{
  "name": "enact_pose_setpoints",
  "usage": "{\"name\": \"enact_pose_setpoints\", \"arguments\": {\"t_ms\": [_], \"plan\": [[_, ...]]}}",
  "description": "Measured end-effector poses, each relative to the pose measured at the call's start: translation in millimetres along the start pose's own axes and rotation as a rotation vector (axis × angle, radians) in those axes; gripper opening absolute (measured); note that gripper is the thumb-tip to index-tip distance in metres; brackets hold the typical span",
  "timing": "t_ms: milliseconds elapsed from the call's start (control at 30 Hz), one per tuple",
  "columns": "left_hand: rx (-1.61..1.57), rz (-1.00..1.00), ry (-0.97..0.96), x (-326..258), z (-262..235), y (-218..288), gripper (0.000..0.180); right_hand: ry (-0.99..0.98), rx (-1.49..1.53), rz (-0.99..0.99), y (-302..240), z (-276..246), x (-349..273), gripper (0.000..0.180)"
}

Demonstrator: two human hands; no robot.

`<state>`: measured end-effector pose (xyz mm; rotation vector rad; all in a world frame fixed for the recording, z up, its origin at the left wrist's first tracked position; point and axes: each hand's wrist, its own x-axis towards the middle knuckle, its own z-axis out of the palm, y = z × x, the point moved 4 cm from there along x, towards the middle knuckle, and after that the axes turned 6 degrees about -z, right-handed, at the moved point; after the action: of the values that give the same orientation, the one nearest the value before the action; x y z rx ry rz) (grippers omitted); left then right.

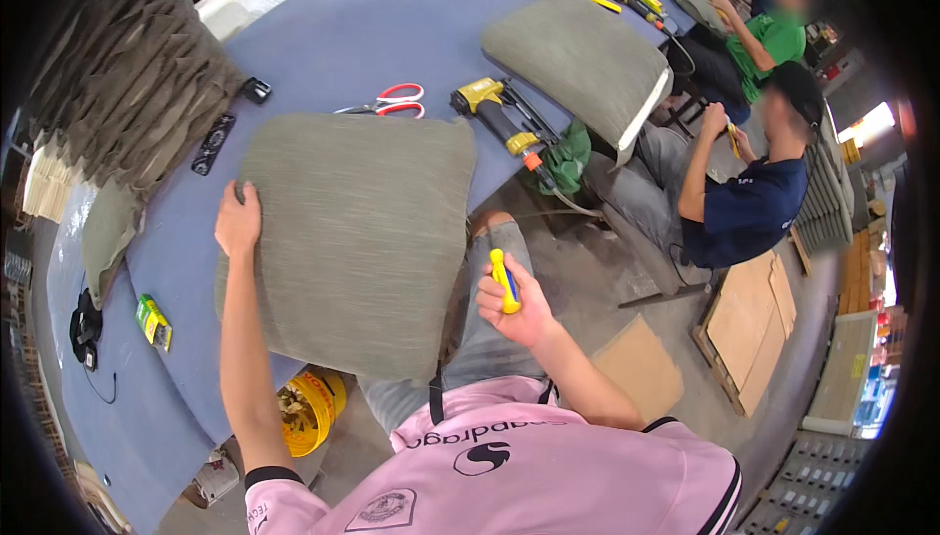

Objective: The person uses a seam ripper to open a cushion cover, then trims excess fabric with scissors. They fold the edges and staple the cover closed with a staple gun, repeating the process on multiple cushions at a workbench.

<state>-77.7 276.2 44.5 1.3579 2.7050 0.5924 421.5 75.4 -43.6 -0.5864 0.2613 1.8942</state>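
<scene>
A grey-green fabric-covered seat cushion (352,241) lies across the near edge of the blue-covered table (323,31), its near part over my lap. My left hand (238,222) grips its left edge, thumb on top and fingers along the side. Off the cushion's right side, my right hand (524,308) is closed round a hand tool with a yellow-and-blue handle (503,279); its working end cannot be made out. Just past the cushion rest red-and-white-handled scissors (399,100), partly covered. A yellow-and-black pneumatic staple gun (494,114) lies to their right, with an orange hose fitting.
Stacked fabric covers (147,75) rise at the left. A yellow bucket (331,403) stands below the table, and a small yellow-green box (154,322) lies on it. Another cushion (578,55) sits at far right, near two seated co-workers. The air hose (573,204) hangs over the edge.
</scene>
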Motion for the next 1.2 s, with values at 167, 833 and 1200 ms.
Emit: {"name": "enact_pose_setpoints", "arguments": {"t_ms": [167, 833, 1200], "plan": [[-0.006, 0.038, 0.028, -3, -7, 0, 0.068, -0.202, -0.231, -0.002, 13, 44, -10, 0.042], [-0.778, -0.377, 0.033, -335, -72, -174, 0.057, -0.172, -2.115, -1.487, -65, 166, 75, 0.060], [-0.787, 0.287, 0.331, -329, -252, -32, 0.063, -0.187, -1.842, -0.631, 14, 47, 44, 0.061]]}}
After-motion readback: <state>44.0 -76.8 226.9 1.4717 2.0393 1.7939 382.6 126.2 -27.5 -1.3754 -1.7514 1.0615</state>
